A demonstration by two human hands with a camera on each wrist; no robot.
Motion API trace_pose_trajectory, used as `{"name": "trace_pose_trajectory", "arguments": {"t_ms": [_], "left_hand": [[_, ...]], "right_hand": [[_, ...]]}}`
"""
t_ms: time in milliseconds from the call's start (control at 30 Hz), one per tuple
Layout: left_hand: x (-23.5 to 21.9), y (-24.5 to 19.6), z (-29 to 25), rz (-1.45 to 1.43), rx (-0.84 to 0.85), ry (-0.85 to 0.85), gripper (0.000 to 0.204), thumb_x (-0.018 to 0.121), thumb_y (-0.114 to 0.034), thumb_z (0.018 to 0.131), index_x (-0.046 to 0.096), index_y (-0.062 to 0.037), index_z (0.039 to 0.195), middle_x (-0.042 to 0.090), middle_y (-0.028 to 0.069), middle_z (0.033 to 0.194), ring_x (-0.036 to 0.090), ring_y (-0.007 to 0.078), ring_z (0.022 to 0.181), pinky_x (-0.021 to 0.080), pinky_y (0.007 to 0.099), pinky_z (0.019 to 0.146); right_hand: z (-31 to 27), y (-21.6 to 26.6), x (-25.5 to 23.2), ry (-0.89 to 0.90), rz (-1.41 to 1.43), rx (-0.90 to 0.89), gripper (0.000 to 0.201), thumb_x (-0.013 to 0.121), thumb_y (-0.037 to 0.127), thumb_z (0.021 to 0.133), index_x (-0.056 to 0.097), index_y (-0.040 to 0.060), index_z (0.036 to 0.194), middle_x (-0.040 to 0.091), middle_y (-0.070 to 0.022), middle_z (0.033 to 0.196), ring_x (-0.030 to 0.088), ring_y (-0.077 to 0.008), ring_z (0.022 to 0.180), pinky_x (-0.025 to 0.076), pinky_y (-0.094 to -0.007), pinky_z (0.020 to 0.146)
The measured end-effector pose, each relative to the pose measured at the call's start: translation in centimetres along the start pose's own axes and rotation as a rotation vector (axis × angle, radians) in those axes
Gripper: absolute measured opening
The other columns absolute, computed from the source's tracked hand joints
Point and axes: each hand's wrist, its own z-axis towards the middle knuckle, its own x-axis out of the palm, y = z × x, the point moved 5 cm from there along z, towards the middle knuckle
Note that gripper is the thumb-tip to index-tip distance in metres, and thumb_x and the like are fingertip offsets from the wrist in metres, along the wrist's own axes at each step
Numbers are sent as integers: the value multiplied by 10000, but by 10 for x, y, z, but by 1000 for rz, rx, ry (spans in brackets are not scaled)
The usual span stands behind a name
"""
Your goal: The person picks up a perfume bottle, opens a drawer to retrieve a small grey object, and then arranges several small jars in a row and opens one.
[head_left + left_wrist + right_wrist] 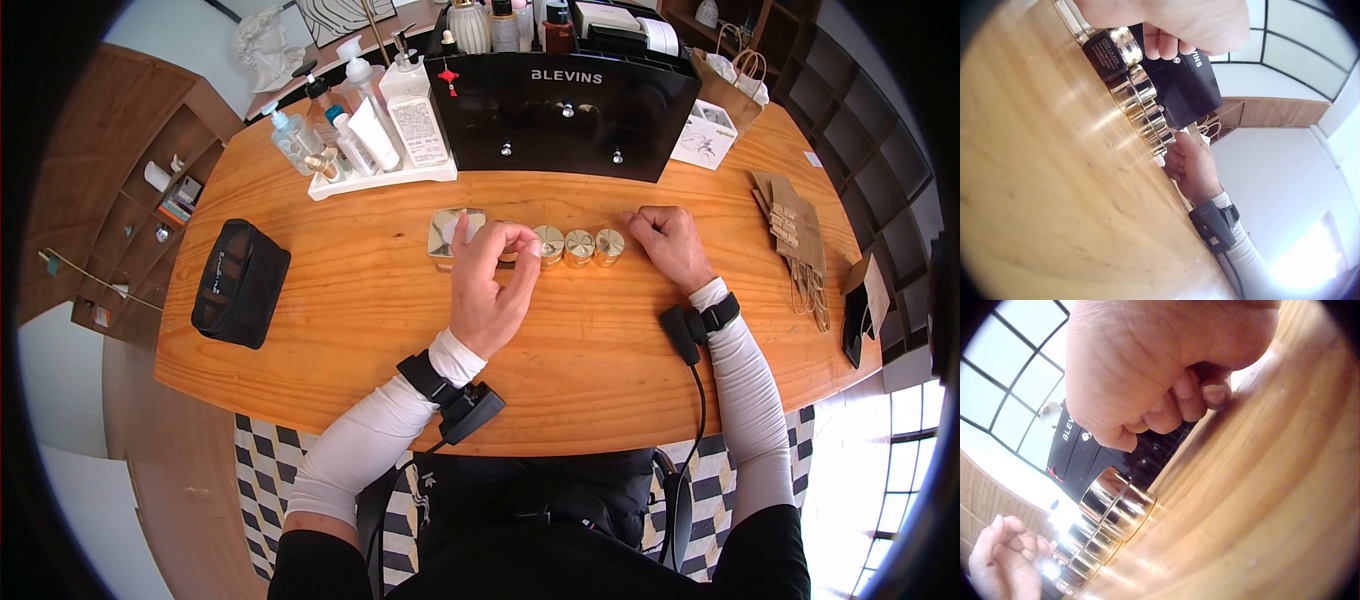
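Note:
My left hand [490, 285] hovers over the left end of a row of cosmetics, fingers loosely bent and nothing visible between them. Partly behind it are a gold-topped square container [442, 238] and a dark brown jar [1105, 57] with a gold lid and Estee Lauder lettering. Three round gold containers [579, 248] continue the row to the right; in the right wrist view the nearest gold container [1119, 503] stands upright on the wood. Just right of the row, my right hand [675, 245] rests on the table with its fingers loosely curled, holding nothing.
A black BLEVINS organiser [560, 125] stands behind the row, beside a white tray [385, 178] of pump bottles and tubes. At left lies a black mesh pouch [240, 285]. Folded brown paper bags [800, 235] lie at right, near a white box [705, 135].

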Motion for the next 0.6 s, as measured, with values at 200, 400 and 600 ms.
{"name": "trace_pose_trajectory", "arguments": {"t_ms": [200,400,600], "left_hand": [[0,1,-1,-1,2,-3,73,649,-154,978,617,-94,954,631,-13,879,628,162,842,166,557,1203],[0,1,0,-5,-10,3,75,650,-158,980,617,-93,963,630,-14,878,628,158,840,167,555,1208],[-1,-2,0,28,33,-6,73,642,-154,984,611,-94,958,627,-19,878,625,151,826,166,545,1213]], "right_hand": [[1,-3,1,1,8,-6,426,680,235,943,556,-77,680,396,-205,538,303,-231,489,357,-415,492],[0,0,0,4,0,4,424,678,236,943,561,-78,682,400,-195,529,309,-222,483,359,-409,491],[-1,2,-1,1,5,6,415,681,237,943,576,-75,690,398,-190,529,305,-215,487,361,-403,489]]}}
